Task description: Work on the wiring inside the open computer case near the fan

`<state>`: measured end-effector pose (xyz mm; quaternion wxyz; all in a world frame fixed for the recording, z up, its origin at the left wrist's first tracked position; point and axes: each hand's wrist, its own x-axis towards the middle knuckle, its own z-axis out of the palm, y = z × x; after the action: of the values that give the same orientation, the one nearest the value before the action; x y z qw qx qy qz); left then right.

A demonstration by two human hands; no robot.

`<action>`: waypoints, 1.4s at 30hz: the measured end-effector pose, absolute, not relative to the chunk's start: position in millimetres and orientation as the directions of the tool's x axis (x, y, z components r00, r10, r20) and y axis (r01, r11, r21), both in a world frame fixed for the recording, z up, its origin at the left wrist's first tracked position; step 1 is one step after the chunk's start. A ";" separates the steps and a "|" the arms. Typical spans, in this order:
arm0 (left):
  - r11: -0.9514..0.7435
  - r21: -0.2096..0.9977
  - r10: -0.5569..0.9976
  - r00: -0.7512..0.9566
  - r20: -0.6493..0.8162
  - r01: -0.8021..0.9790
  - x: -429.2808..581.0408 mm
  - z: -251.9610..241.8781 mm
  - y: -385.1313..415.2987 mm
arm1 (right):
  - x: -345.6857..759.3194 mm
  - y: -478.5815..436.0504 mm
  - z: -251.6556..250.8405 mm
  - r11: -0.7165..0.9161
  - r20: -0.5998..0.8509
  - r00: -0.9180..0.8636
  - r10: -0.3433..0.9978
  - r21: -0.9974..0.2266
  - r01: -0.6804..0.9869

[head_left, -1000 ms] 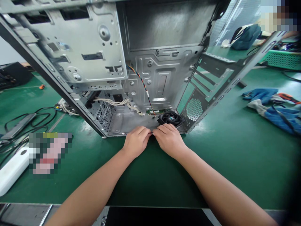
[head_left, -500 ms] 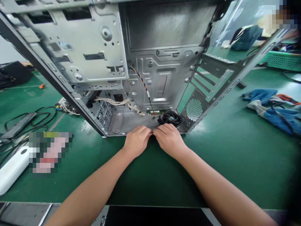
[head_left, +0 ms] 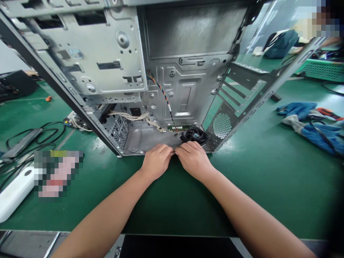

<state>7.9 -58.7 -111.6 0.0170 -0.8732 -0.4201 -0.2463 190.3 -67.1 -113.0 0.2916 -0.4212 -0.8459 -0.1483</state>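
An open metal computer case [head_left: 185, 93] stands upright on the green table, its inside facing me. At its lower front edge are my left hand [head_left: 157, 161] and my right hand [head_left: 193, 159], fingertips almost meeting. Both hands are closed with the fingers bent; whatever is pinched in them is hidden. Just behind my right hand a black cooling fan [head_left: 195, 135] rests on the case floor. Beside the fan lies a green memory module [head_left: 176, 128]. A twisted multicolour cable [head_left: 164, 95] hangs down toward it, and beige wires [head_left: 131, 115] run along the left.
On the green table [head_left: 268, 190], blue-grey work gloves [head_left: 314, 125] lie at right, with a green basket [head_left: 322, 71] behind. At left are black cables with an adapter [head_left: 23, 143], a white long object [head_left: 16, 195] and a blurred-out item [head_left: 59, 175]. A dark bag [head_left: 282, 43] sits farther back.
The view has shifted very slightly. Both hands keep their place at the lower edge of the case, and nothing else has visibly moved.
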 end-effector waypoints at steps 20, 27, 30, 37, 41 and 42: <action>-0.625 0.158 0.733 0.505 0.455 0.765 9.4 -113.0 -60.1 | 190.1 -68.1 -112.6 0.595 0.620 -0.473 0.626 0.012 0.804; -0.616 0.157 0.742 0.503 0.443 0.772 9.5 -112.3 -59.6 | 190.3 -68.1 -113.1 0.595 0.614 -0.474 0.632 0.008 0.804; -0.618 0.161 0.741 0.500 0.449 0.770 9.3 -113.1 -59.7 | 190.7 -67.8 -114.1 0.594 0.604 -0.476 0.639 0.006 0.804; -0.620 0.136 0.739 0.516 0.433 0.773 9.5 -112.7 -59.5 | 190.3 -68.7 -112.1 0.591 0.601 -0.473 0.644 0.002 0.807; -0.619 0.126 0.740 0.522 0.425 0.775 9.6 -111.2 -59.6 | 189.9 -68.8 -112.0 0.595 0.610 -0.468 0.639 -0.006 0.804; -0.618 0.127 0.741 0.522 0.422 0.776 9.6 -111.0 -59.6 | 189.8 -68.7 -112.2 0.593 0.611 -0.467 0.639 -0.005 0.805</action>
<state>9.6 -59.6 -111.0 0.0385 -0.8714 -0.4352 -0.2230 189.8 -68.7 -112.2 0.2893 -0.4275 -0.8444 -0.1432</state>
